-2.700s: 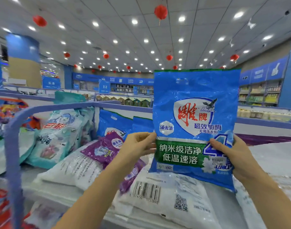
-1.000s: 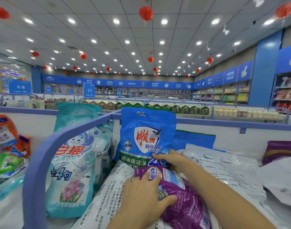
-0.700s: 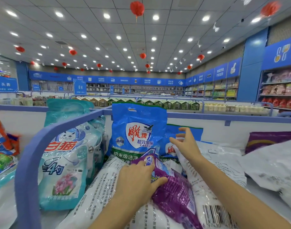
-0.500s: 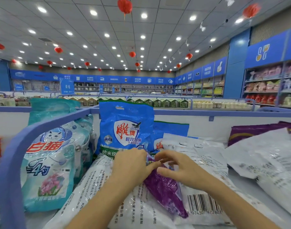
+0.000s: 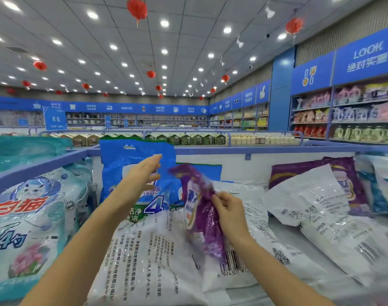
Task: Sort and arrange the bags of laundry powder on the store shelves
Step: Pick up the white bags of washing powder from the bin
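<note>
While the right hand (image 5: 229,209) pinches the purple bag (image 5: 199,228) mid-sort, the left hand (image 5: 142,175) hangs open — next, it likely goes beside the purple pack (image 5: 347,184).

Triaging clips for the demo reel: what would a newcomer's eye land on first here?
The purple bag at centre, pinched by the right hand above flat-lying white bags. Just left of it, the open left hand hovers before an upright blue bag. Overhead, red lanterns hang from the ceiling.
</note>
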